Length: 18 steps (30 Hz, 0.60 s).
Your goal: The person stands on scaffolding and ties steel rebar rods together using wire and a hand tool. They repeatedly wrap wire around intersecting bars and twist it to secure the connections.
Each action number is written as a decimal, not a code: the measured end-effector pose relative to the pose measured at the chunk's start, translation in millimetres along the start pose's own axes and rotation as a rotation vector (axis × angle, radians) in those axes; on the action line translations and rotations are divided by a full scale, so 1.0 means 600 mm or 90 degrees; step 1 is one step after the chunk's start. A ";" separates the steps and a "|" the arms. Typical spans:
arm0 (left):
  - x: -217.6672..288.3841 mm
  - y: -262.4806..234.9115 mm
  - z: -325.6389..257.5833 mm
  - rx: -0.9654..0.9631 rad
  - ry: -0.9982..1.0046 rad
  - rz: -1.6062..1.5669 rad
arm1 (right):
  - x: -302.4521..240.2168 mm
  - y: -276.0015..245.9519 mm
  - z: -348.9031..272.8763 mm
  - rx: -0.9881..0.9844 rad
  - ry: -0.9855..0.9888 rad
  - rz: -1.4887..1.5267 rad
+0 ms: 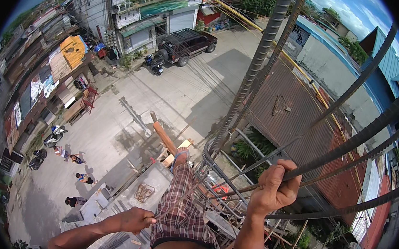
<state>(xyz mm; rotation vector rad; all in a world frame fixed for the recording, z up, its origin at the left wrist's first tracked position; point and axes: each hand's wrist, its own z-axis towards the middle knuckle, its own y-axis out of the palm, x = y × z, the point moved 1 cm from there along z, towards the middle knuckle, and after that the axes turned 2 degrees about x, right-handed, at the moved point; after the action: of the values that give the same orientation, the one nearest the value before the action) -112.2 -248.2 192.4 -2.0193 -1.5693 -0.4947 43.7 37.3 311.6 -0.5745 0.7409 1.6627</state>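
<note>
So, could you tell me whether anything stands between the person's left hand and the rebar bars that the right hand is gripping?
Yes: the plaid-clad leg lies between the left hand, closed low beside it, and the rebar bars. The right hand already grips one bar.

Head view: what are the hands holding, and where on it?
The right hand is wrapped around a ribbed steel rebar of the column cage, partway along its length. The left hand pinches a thin wire at its end.
</note>
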 end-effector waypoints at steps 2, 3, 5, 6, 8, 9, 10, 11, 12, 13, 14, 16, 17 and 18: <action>0.018 0.006 0.011 0.125 0.036 0.320 | 0.005 -0.004 0.005 0.007 0.015 0.023; 0.031 0.011 0.013 0.188 0.051 0.483 | 0.007 -0.007 0.011 0.008 0.019 0.033; 0.051 0.020 0.004 0.245 0.015 0.527 | 0.010 -0.013 0.017 0.029 0.039 0.056; 0.065 0.018 -0.001 0.298 0.017 0.559 | 0.011 -0.013 0.023 0.007 0.019 0.057; 0.093 0.028 -0.040 0.355 0.157 0.541 | 0.012 -0.010 0.029 -0.001 0.014 0.071; 0.104 0.029 -0.063 0.339 0.184 0.528 | 0.014 -0.007 0.033 -0.019 -0.027 0.084; 0.122 0.026 -0.086 0.294 0.197 0.519 | 0.016 -0.004 0.041 -0.002 0.012 0.042; 0.137 0.012 -0.099 0.414 0.305 0.509 | 0.021 0.000 0.047 -0.003 0.015 0.025; 0.150 0.003 -0.108 0.374 0.299 0.472 | 0.024 0.004 0.055 -0.004 0.011 0.013; 0.160 -0.005 -0.116 0.351 0.293 0.443 | 0.028 0.005 0.063 0.001 0.050 0.045; 0.167 -0.018 -0.120 0.369 0.312 0.415 | 0.028 0.007 0.070 0.007 0.026 0.063; 0.164 -0.038 -0.111 0.354 0.279 0.275 | 0.027 0.003 0.076 0.007 0.029 0.072; 0.151 -0.050 -0.100 0.376 0.272 0.161 | 0.026 0.002 0.074 -0.002 0.042 0.071; 0.134 -0.054 -0.090 0.370 0.214 0.064 | 0.021 -0.002 0.071 0.012 0.059 0.043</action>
<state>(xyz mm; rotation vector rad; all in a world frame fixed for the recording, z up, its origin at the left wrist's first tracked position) -121.1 -213.1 287.6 -1.4753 -1.2196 -0.2761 42.9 77.3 331.2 -0.6219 0.8504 1.6985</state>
